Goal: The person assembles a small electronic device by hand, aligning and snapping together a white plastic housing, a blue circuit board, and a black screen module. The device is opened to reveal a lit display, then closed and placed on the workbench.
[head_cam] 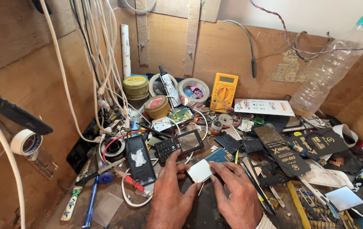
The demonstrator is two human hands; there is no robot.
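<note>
Both hands pinch a small white plate [200, 171] between them, the left hand [171, 193] at its left edge, the right hand [236, 193] at its right.

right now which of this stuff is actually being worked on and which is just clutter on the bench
In hand:
- left hand and right hand gripping a small white panel
- keypad phone front just beyond the fingers

Lying about:
- yellow multimeter
- plastic bottle
- tape roll
- blue pen
</note>
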